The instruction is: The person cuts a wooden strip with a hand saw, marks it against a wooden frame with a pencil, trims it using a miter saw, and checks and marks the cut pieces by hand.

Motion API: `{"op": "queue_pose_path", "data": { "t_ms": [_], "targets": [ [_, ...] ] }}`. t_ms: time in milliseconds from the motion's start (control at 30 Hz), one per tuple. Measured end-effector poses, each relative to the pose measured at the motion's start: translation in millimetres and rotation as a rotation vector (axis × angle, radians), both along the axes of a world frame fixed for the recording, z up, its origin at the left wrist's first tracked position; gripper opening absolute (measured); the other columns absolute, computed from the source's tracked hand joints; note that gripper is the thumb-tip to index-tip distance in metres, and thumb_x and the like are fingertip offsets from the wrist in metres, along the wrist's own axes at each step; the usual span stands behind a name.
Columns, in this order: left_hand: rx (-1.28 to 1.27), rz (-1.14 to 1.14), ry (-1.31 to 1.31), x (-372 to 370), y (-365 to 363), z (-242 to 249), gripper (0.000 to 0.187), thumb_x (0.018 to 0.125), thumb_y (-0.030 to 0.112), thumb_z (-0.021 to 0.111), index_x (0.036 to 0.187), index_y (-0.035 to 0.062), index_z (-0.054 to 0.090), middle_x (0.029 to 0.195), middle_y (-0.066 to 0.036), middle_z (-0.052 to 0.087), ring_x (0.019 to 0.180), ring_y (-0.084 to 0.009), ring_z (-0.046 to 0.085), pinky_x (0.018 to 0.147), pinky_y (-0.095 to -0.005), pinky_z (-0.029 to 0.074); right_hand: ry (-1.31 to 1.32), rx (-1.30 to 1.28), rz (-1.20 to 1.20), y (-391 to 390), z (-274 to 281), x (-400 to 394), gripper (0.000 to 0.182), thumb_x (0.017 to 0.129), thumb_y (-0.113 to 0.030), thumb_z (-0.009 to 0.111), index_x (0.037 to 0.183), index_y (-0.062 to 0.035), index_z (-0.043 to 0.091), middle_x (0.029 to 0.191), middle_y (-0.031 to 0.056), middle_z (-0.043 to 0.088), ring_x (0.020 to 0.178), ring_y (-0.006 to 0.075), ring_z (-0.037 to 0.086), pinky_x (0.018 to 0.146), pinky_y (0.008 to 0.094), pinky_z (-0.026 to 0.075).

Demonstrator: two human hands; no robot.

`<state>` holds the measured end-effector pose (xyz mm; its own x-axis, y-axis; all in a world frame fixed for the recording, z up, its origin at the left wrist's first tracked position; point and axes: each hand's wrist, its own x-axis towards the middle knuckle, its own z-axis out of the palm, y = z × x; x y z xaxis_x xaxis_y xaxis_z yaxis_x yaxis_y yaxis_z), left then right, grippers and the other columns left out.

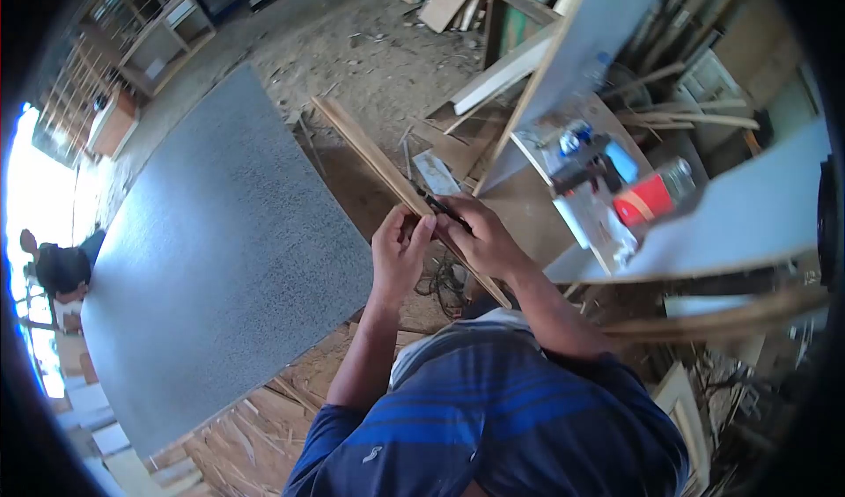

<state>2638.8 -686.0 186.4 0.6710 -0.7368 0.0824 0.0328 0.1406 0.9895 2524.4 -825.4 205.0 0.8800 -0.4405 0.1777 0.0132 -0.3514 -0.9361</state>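
Observation:
A long, narrow wooden strip (370,155) runs diagonally in front of my body, its far end pointing up and left. My left hand (398,249) is closed on the strip near its middle, thumb and fingers pinching the edge. Right beside it, my right hand (482,237) is closed around a slim black tool (431,201) whose tip lies against the strip; its exact kind is hidden by the fingers. The thumbs of both hands are almost touching. The strip's near end reaches down toward my waist.
A large grey speckled sheet (238,250) lies to the left, with another person (63,270) at its far edge. At right, a small board (585,145) carries a red package (642,201) and a blue item (621,161). Wood scraps (238,440) litter the floor.

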Motion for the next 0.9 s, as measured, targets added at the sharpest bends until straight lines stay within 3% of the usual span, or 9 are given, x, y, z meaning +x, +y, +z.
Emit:
{"op": "queue_pose_path", "data": {
  "t_ms": [133, 367, 433, 533, 700, 833, 900],
  "targets": [
    [-0.063, 0.217, 0.135, 81, -65, -5, 0.022, 0.106, 0.012, 0.065, 0.122, -0.0030, 0.065, 0.108, -0.004, 0.070, 0.096, -0.0091, 0.066, 0.088, -0.0268, 0.056, 0.000, -0.035, 0.198, -77, -1, 110, 0.041, 0.107, -0.016, 0.058, 0.144, 0.0019, 0.058, 0.130, 0.0228, 0.066, 0.119, 0.0352, 0.066, 0.103, 0.0395, 0.052],
    [-0.121, 0.503, 0.070, 222, -138, 12, 0.019, 0.106, 0.014, 0.065, 0.116, -0.0014, 0.067, 0.104, -0.002, 0.071, 0.095, -0.0092, 0.067, 0.085, -0.0275, 0.058, -0.006, 0.092, 0.504, -159, 25, 293, 0.044, 0.109, -0.014, 0.053, 0.150, 0.0012, 0.052, 0.133, 0.0248, 0.063, 0.126, 0.0386, 0.062, 0.108, 0.0418, 0.048],
    [-0.086, 0.588, 0.060, 266, -159, 8, 0.019, 0.105, 0.015, 0.067, 0.116, -0.0009, 0.068, 0.102, -0.002, 0.071, 0.093, -0.0088, 0.067, 0.084, -0.0278, 0.058, -0.063, 0.011, 0.559, -181, 12, 348, 0.047, 0.108, -0.012, 0.052, 0.154, 0.0000, 0.047, 0.136, 0.0255, 0.062, 0.128, 0.0386, 0.061, 0.109, 0.0420, 0.047],
    [-0.007, 0.657, 0.040, 346, -194, -7, 0.019, 0.104, 0.015, 0.069, 0.114, -0.0010, 0.068, 0.100, -0.003, 0.072, 0.089, -0.0079, 0.066, 0.080, -0.0260, 0.057, -0.033, -0.042, 0.612, -217, -11, 431, 0.053, 0.107, -0.008, 0.051, 0.158, -0.0008, 0.041, 0.139, 0.0258, 0.059, 0.130, 0.0388, 0.060, 0.111, 0.0429, 0.046],
    [-0.014, 0.579, 0.111, 511, -270, -36, 0.014, 0.104, 0.011, 0.068, 0.107, -0.0020, 0.068, 0.092, -0.002, 0.070, 0.083, -0.0062, 0.064, 0.074, -0.0235, 0.052, -0.041, -0.069, 0.641, -303, -52, 590, 0.063, 0.099, 0.004, 0.053, 0.161, -0.0026, 0.038, 0.150, 0.0264, 0.053, 0.138, 0.0392, 0.055, 0.113, 0.0442, 0.045],
    [-0.026, 0.545, 0.154, 629, -329, -24, 0.014, 0.102, 0.011, 0.070, 0.107, -0.0024, 0.067, 0.093, -0.002, 0.071, 0.084, -0.0071, 0.065, 0.076, -0.0234, 0.051, 0.020, -0.097, 0.636, -361, -25, 706, 0.057, 0.103, -0.008, 0.061, 0.157, -0.0012, 0.043, 0.145, 0.0264, 0.059, 0.134, 0.0395, 0.059, 0.109, 0.0426, 0.049],
    [0.024, 0.516, 0.090, 693, -346, -9, 0.014, 0.101, 0.010, 0.071, 0.107, -0.0024, 0.068, 0.092, -0.001, 0.070, 0.083, -0.0067, 0.064, 0.074, -0.0234, 0.051, -0.048, -0.116, 0.616, -386, -7, 762, 0.051, 0.106, -0.021, 0.061, 0.152, -0.0006, 0.050, 0.135, 0.0256, 0.064, 0.124, 0.0392, 0.064, 0.105, 0.0421, 0.051]
  ]
}}
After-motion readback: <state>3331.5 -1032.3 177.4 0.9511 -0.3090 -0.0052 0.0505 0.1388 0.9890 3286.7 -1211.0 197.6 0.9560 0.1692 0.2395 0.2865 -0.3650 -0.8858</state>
